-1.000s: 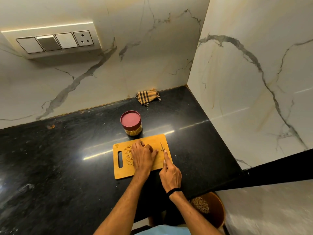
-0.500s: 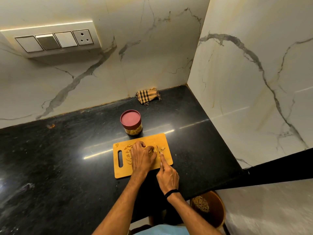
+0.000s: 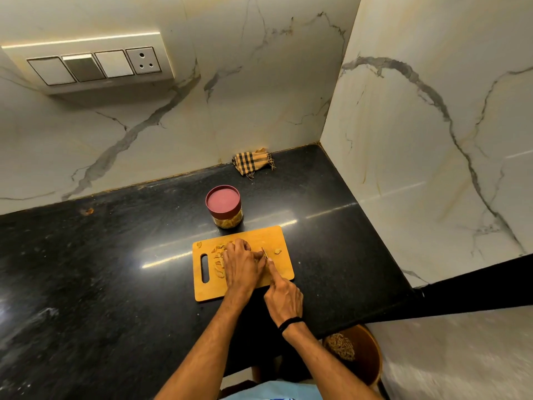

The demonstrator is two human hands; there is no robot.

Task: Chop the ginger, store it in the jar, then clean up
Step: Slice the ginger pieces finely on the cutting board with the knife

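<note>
A yellow wooden cutting board lies on the black counter. Pale ginger pieces lie on its left half, and one small piece sits apart on the right. My left hand presses down on the ginger, fingers curled over it. My right hand grips a knife, index finger along its back, the blade right beside my left fingertips. Just behind the board stands a clear jar with a dark red lid on, ginger inside it.
A checked cloth lies crumpled in the back corner against the marble wall. The counter's right edge ends near a marble side wall. Below the front edge stands a brown bin. A switch panel hangs on the back wall.
My right hand and the knife have shifted left across the board, closer to my left fingers. A small cut piece now lies to the right of the blade.
</note>
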